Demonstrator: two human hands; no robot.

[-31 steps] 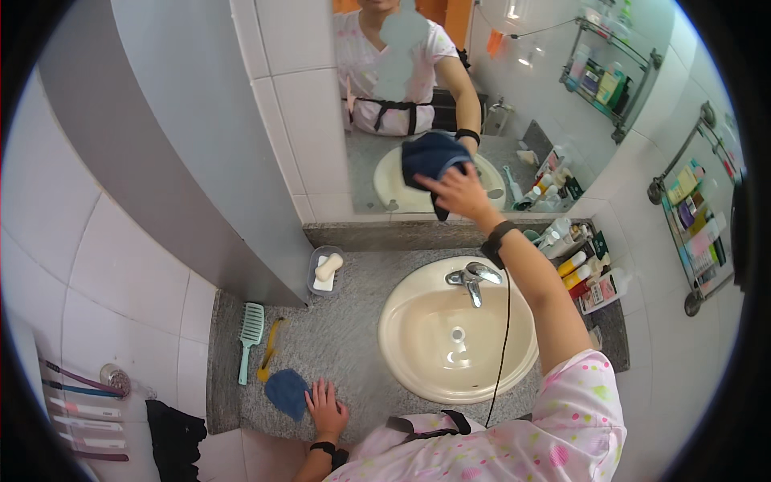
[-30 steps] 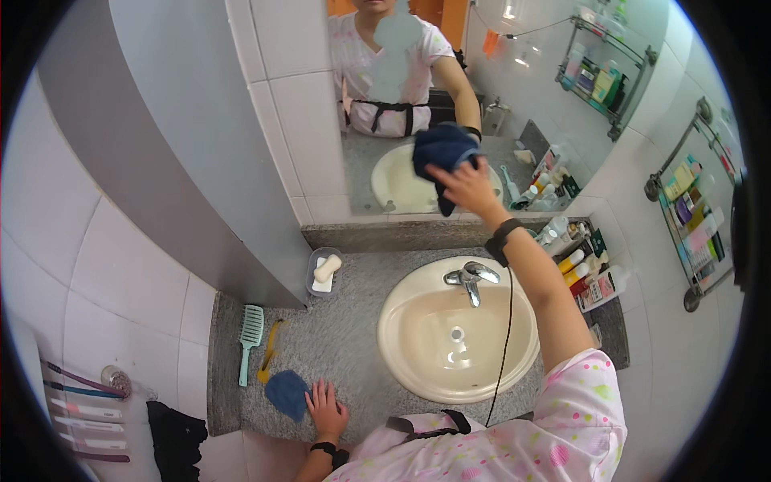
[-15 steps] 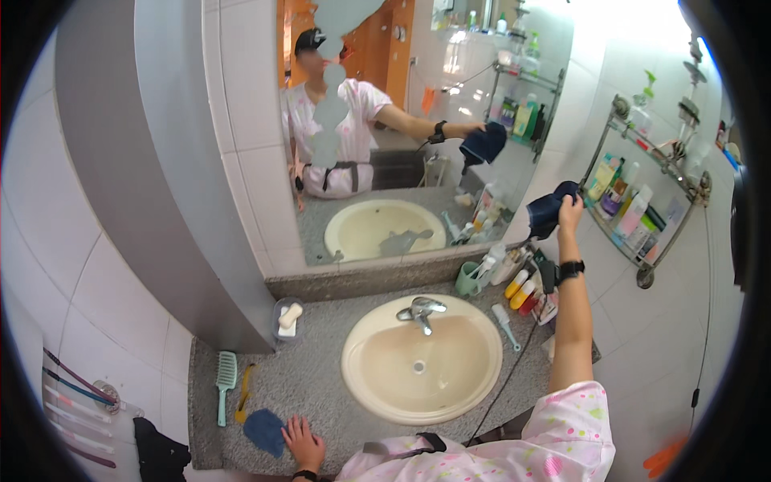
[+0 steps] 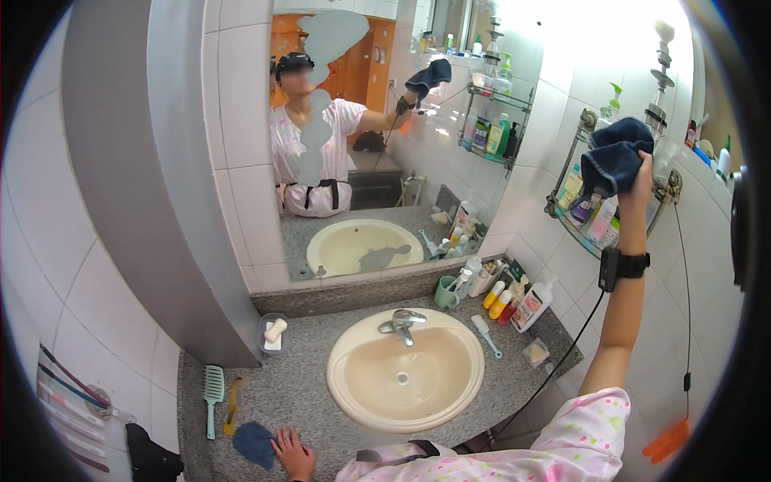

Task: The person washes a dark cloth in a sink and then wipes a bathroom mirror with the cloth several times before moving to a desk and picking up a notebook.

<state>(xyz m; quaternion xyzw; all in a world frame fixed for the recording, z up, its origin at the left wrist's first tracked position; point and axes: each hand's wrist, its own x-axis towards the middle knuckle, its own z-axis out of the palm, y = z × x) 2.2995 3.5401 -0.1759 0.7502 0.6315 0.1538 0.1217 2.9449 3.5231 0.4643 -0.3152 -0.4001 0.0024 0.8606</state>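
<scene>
Grey stone counter (image 4: 301,386) below; I've got the right hand (image 4: 637,183) gripping a dark blue cloth (image 4: 613,161) up by the wall shelf (image 4: 577,238), left hand (image 4: 295,457) flat beside a blue pad (image 4: 254,444), holding nothing. Cloth's probably light, floppy; I'd grab a fold.

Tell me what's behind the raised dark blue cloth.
Behind the dark blue cloth is a wall rack. A green pump top shows above the cloth; a pink bottle, among others, shows below. The cloth covers the rack's middle, hiding anything there.
</scene>
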